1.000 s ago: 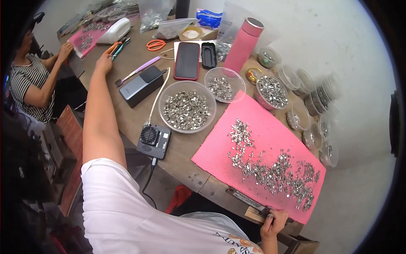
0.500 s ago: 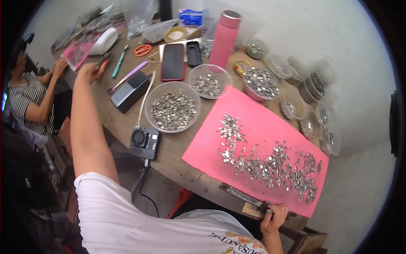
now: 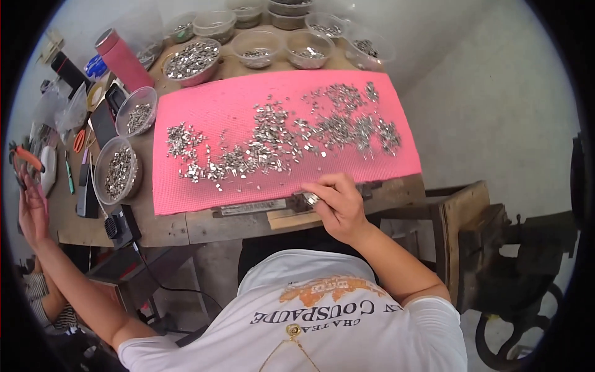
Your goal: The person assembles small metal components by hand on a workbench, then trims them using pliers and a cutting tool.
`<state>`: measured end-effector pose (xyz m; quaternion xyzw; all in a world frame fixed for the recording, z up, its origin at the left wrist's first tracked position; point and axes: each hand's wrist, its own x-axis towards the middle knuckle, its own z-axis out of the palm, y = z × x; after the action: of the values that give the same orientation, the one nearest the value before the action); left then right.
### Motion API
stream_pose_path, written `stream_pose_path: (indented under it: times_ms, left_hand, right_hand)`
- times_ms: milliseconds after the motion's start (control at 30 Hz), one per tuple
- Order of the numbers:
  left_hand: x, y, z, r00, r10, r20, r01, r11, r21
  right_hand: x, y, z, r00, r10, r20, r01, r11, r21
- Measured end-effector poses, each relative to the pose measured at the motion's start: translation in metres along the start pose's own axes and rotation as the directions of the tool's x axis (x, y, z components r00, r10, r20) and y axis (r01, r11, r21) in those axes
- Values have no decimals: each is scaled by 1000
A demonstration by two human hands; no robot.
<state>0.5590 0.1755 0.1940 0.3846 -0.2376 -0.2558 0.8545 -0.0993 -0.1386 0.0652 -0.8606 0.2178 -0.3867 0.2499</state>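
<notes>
My left hand [image 3: 34,208] is stretched out at the far left edge, with its fingers around orange-handled pliers [image 3: 29,157]. My right hand [image 3: 339,208] is closed at the table's front edge, just off the pink mat [image 3: 217,105]. A small silvery metal piece [image 3: 310,199] shows between its thumb and fingers; its exact kind is unclear. Beneath that hand a dark metal fixture at the table edge is partly hidden. Many small shiny metal pieces [image 3: 269,139] lie scattered in a band across the mat.
Left of the mat stand two clear tubs [image 3: 137,177] of metal pieces. More tubs [image 3: 255,51] line the back, near a pink bottle [image 3: 124,62]. A black box with a cable [image 3: 124,226] sits at the front left. Dark machinery [image 3: 527,242] stands at right; another person's arm shows lower left.
The view has swung to the right, bringing the mat to the centre. My left hand still has the pliers and now appears at the left rim. My right hand stays at the table edge.
</notes>
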Motion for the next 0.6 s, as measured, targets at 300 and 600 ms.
stream_pose_path:
  times_ms: [300,600]
  left_hand:
    - [-216,-226,300,837,-330,436,408,908,-95]
    - [-305,-321,398,451,-695,561,838,546,3]
  right_hand:
    - [-8,-26,-44,970,108,-216,-74,984,159]
    - [-23,-50,-60,951,122,-285,-44,963,265]
